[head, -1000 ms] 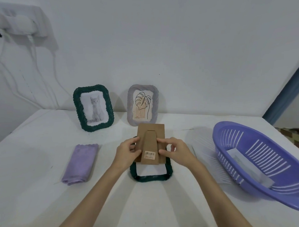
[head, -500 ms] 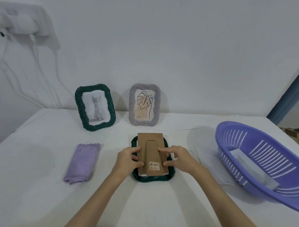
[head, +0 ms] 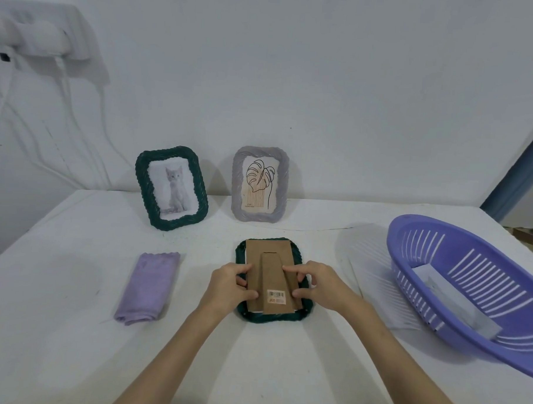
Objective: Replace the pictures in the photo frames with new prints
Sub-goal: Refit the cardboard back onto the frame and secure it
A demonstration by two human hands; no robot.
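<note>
Because the dark green frame [head: 300,314] lies face down on the white table [head: 252,369], its cardboard back [head: 267,257] with the fold-out stand [head: 274,281] is turned up where both hands can work on it. In the head view, the left hand [head: 228,287] pinches the left edge of the back, thumb on top and fingers curled at the side; the right hand [head: 319,285] does the same at the right edge, its forefinger laid over the stand. This looks like seating the back into the frame, with a grip on both sides keeping it square. The frame sits directly under and between the hands, near the middle of the table.

Two more frames stand upright against the wall beyond: a green one with a cat picture [head: 171,188] and a grey one with a leaf drawing [head: 259,184]. A folded purple cloth [head: 150,288] lies well to the left, perhaps for wiping. The purple basket [head: 469,290] on the right holds a white sheet [head: 456,301], possibly the prints.
</note>
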